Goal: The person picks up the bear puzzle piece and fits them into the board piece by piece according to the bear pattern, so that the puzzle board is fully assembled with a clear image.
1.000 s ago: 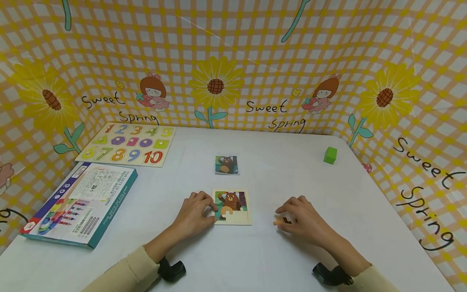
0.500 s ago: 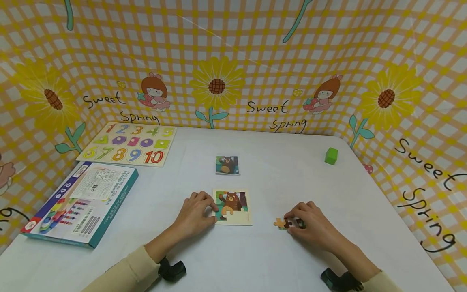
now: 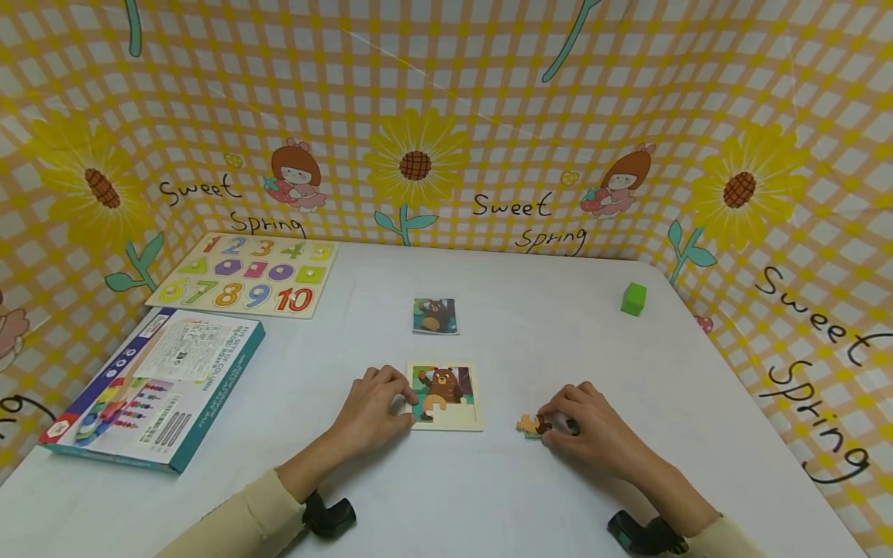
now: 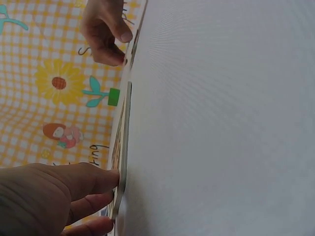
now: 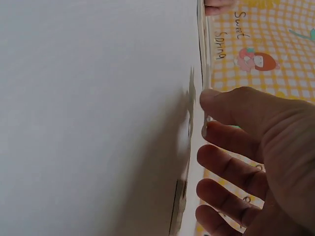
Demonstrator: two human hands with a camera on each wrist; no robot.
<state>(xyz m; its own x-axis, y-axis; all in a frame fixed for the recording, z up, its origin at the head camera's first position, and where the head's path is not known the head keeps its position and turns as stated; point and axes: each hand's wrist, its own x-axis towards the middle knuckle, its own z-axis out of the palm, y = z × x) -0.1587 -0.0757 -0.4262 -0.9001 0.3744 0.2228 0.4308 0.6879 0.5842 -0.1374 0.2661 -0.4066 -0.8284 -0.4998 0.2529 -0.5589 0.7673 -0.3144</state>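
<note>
In the head view a square bear puzzle board (image 3: 453,422) lies on the table, its lower right part showing bare wood. My left hand (image 3: 374,407) holds the board's left edge; in the left wrist view the thumb (image 4: 109,179) and fingertips meet its rim. To the right, my right hand (image 3: 589,426) pinches a puzzle piece (image 3: 540,424) with orange and brown parts, low over the table. Between thumb and forefinger in the right wrist view, the piece (image 5: 204,130) shows as a thin pale edge. Other pieces lie beneath that hand, partly hidden.
Beyond the board lies a small bear picture card (image 3: 434,316). A number puzzle board (image 3: 240,275) sits at the back left, with a flat toy box (image 3: 153,391) in front of it. A green block (image 3: 633,299) stands at the back right. Patterned cloth surrounds the table.
My right hand first drew right, uncovering puzzle pieces, then shifted slightly left, the orange and brown piece moving with it. My left hand has stayed at the board's edge.
</note>
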